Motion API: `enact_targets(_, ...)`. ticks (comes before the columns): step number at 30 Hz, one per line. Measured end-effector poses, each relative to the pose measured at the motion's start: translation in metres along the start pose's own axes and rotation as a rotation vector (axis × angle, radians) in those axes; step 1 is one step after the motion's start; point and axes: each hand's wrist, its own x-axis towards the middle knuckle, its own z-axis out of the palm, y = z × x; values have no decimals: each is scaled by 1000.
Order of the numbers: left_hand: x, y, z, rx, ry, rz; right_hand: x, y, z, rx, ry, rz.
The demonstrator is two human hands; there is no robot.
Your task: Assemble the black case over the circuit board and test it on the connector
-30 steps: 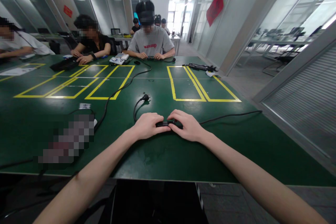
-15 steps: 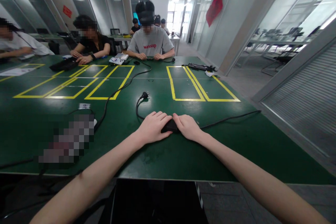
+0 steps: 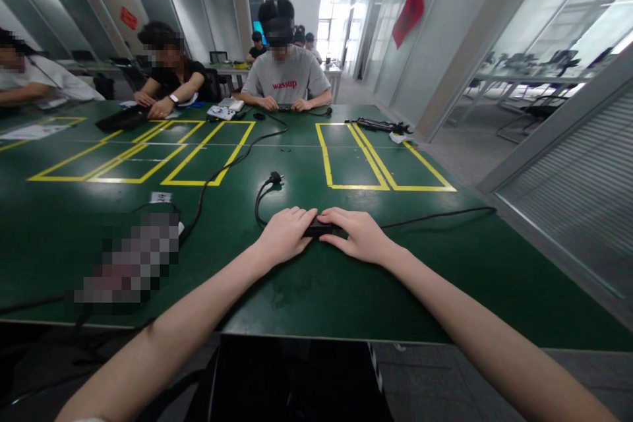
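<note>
A black power adapter [image 3: 320, 228] lies low on the green table [image 3: 297, 297], between my two hands. My left hand [image 3: 285, 235] is closed around its left end, hiding that part. My right hand [image 3: 359, 235] grips the other end, thumb on the near side and fingers on the far side. From the left end a cord curves back to a black plug [image 3: 275, 178], whose pins point right. A thin black cable [image 3: 440, 215] runs off to the right from under my right hand.
A blurred-out object [image 3: 131, 260] lies at left, near a small white label [image 3: 161, 197] and a long black cable [image 3: 200, 201]. Yellow tape rectangles [image 3: 359, 187] mark the table. Opposite, a person in a grey shirt [image 3: 284, 76] handles something small. A folded black stand [image 3: 378, 125] lies far right.
My right hand has shifted slightly right, its fingers now spanning the adapter's right end. The adapter has turned to lie flatter and more level. My left hand has hardly moved.
</note>
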Motion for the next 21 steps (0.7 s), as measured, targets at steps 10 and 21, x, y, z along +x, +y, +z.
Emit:
enact_targets(10,-3,-8,-10,-22,90,139,0,-5,-9,97,-80,148)
enact_targets(21,1,1,1,-55,153,226,1,9,-13,913,-187,478)
